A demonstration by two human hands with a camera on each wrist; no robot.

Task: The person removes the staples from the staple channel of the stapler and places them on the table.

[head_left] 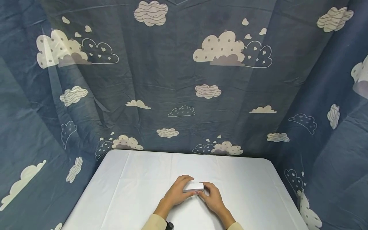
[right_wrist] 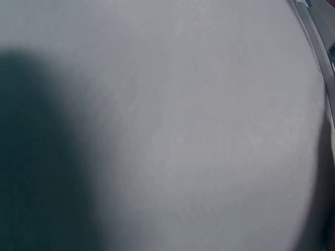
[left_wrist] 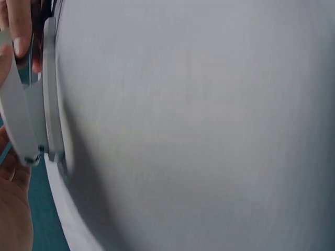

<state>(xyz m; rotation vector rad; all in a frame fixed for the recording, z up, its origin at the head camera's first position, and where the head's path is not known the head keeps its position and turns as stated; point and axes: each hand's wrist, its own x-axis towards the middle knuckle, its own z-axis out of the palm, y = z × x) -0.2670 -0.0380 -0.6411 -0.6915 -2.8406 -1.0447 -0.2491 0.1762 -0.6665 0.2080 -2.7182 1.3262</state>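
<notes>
White stapler-like device (head_left: 193, 187) lies between the fingers of the two hands, low in the head view, over the near part of the white worktop (head_left: 129, 191). Whether it touches the worktop or is held slightly above it, I cannot tell.

The left hand (head_left: 177, 193) comes from the left side, with its forearm slanting forward and inward. Its fingers are clamped on the left end of the device: the thumb lies along the near side, and the other fingers bend around the far side. The right hand (head_left: 213, 197) mirrors this pose from the right. Its thumb is at the near side, close to the tip of the left thumb, and its forefinger curves over the right end, so these fingers are also clamped on the device.

In the left wrist view, a long grey base (left_wrist: 52, 94) and an upper arm (left_wrist: 15, 115) spread apart like a narrow V, with fingers at both ends of the device. In the right wrist view, only one edge of it shows, at the upper right corner.

Behind the wrists are beige sleeves (head_left: 154, 222), and a black band (head_left: 169, 226) is at the left one. Far beyond the fingers hangs a blue cloth (head_left: 161, 64) with pale clouds.
</notes>
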